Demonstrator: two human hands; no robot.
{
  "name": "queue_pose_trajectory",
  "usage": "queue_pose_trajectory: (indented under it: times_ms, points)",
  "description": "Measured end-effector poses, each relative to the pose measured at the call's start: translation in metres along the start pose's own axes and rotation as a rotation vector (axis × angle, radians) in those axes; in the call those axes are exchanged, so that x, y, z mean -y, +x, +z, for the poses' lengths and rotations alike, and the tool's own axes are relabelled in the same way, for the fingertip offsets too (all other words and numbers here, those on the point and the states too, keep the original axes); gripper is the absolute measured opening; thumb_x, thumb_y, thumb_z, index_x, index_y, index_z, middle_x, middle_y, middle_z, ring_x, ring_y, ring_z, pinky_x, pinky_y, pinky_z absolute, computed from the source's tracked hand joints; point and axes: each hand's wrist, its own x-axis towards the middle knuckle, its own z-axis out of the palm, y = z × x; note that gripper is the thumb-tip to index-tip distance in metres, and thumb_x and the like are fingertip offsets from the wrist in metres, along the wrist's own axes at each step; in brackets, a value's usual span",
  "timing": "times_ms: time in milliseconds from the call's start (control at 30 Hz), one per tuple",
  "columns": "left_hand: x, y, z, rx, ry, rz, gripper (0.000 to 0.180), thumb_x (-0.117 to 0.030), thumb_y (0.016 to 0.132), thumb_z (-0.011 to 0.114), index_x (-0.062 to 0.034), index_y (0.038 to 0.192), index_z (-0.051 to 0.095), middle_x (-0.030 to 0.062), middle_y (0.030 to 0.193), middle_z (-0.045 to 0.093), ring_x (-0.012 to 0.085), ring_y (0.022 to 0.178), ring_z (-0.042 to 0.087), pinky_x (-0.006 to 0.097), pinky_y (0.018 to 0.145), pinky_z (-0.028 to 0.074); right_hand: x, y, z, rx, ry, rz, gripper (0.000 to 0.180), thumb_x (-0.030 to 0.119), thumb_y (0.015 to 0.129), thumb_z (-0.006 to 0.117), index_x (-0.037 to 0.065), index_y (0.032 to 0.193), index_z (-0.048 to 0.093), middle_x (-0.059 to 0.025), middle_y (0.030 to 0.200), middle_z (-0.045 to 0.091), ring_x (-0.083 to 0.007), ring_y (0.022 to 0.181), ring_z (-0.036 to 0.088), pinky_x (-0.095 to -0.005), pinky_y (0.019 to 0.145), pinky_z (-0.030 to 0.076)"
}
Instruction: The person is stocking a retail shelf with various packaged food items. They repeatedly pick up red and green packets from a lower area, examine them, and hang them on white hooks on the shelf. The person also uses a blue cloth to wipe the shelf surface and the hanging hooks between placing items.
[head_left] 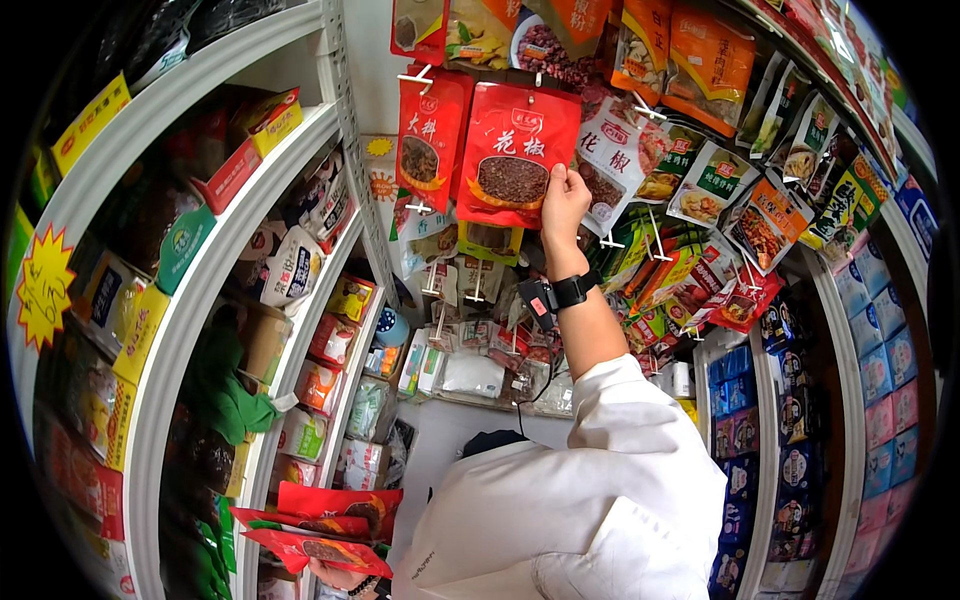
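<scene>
A glossy red plastic pouch with a window onto dark, grainy contents (512, 165) hangs at 12 o'clock, its top against a white peg (538, 80). It looks light and limp, with loose contents likely to shift and sag toward the bottom; breakage seems a small worry, but the slick film could slide under a loose pinch. The flat side seam or a lower corner offers the surest hold, while tugging hard near the hanging hole might tear the film. The right hand (566, 208) pinches the pouch's edge at about 4 o'clock, thumb on the front, the other fingers largely hidden. Beside it hang a narrower red pouch with a brown-filled window (430, 145) at 9 o'clock and a white-and-pink plastic pouch (612, 160) at 3 o'clock. Down at 7 o'clock, the left hand (340, 576), mostly covered, grips a fanned bundle of flat red plastic packets (315, 515) from below; its exact finger placement cannot be told. Farther out, white metal shelves (157, 400) curve along 9 o'clock, and stacked blue and pink packs (885, 375) line 3 o'clock.
</scene>
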Motion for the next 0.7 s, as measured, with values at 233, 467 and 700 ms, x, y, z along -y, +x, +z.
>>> queue_pose_trajectory:
  times_ms: [233,467,700]
  points:
    - [0.025,0.02,0.027,0.07,0.012,-0.006,0.048,-0.036,0.081,0.046,-0.0072,0.119,0.047,0.0083,0.117,0.053,0.0242,0.105,0.052,0.04,0.09,0.042,0.045,-0.009,-0.007,-0.112,-0.189,-0.399,0.047,0.012,0.08,0.059,0.0,0.122,0.041,-0.0194,0.126,0.042,-0.0332,0.118,0.039,-0.0387,0.096,0.032]
    - [0.035,0.032,0.049,-0.237,-0.02,0.13,0.048,-0.036,0.081,0.047,-0.0077,0.12,0.047,0.0078,0.119,0.051,0.021,0.107,0.049,0.037,0.092,0.039,0.061,0.015,0.031,0.337,-0.728,-0.544,0.071,0.025,0.067,0.07,0.01,0.129,0.038,-0.02,0.14,0.02,-0.0382,0.131,0.015,-0.0582,0.098,0.022]
    - [0.048,0.047,0.033,-0.135,0.034,0.163,0.046,-0.03,0.079,0.049,-0.0062,0.119,0.048,0.0091,0.115,0.055,0.0229,0.105,0.052,0.039,0.09,0.043,0.029,0.041,0.071,0.271,-0.853,-0.509,0.066,0.028,0.072,0.063,0.014,0.131,0.036,-0.0208,0.139,0.021,-0.0404,0.13,0.015,-0.0645,0.095,0.02]
